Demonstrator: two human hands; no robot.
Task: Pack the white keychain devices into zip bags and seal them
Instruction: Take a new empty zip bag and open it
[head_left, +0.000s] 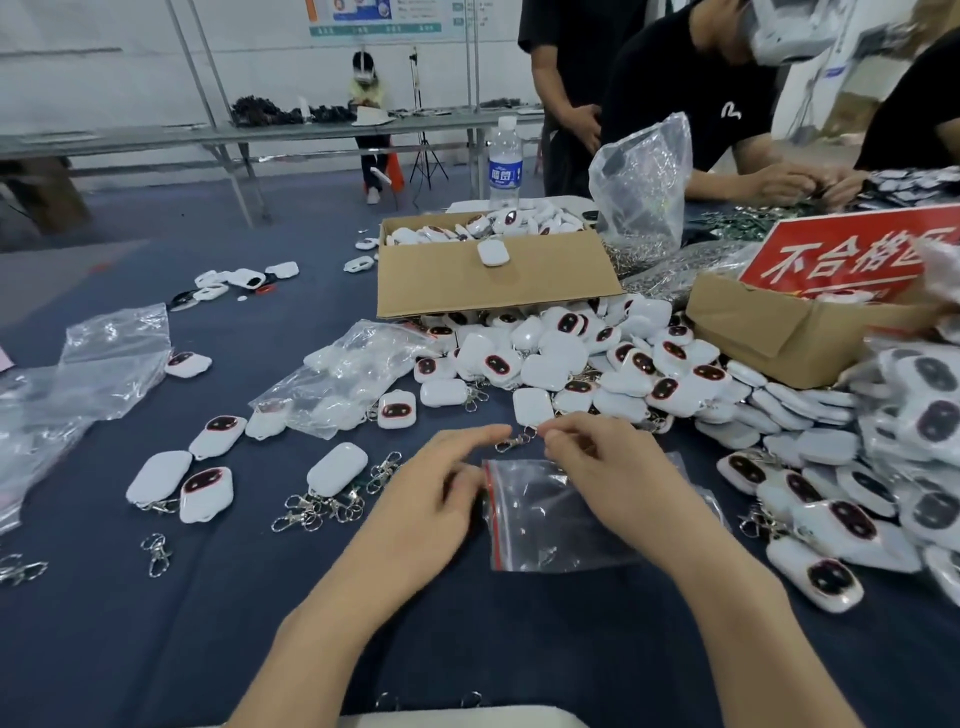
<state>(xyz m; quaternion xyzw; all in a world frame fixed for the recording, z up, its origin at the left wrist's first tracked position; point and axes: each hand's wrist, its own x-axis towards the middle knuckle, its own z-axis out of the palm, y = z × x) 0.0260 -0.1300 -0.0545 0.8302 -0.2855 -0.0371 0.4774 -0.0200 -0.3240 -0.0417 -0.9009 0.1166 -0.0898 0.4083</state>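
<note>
Right hand (597, 467), head view: fingers curled, thumb and forefinger tips meeting at the key ring of one white keychain device (532, 407). The frame is slightly blurred, so the grip is judged to be a pinch on the ring. The device lies face down on the blue table cover (156, 649), at the near edge of the loose pile (623, 364). Its clasp (511, 442) lies on the side toward the worker.

Left hand (441, 480): fingers loosely extended and apart, holding nothing. The forefinger tip is just beside the clasp, and the lower fingers are at the red-striped mouth of the zip bag (561, 519). The bag lies flat beneath both hands with its mouth to the left. Whether anything is inside cannot be told.

Step in hand, by judgement: taking up one device for bagging.

Recommended:
- Lift by the ring so the body hangs clear of its neighbours.
- Part the bag's lips at the strip with the left hand.
- Feed the body in first and the clasp after it, leaving no metal across the zip track.
- Press the strip closed from end to end.

Risk: the clasp may snag adjacent chains in the pile.

Also noted: a cardboard box (493, 275) of further devices behind, and bagged units (909, 441) stacked at right.
</note>
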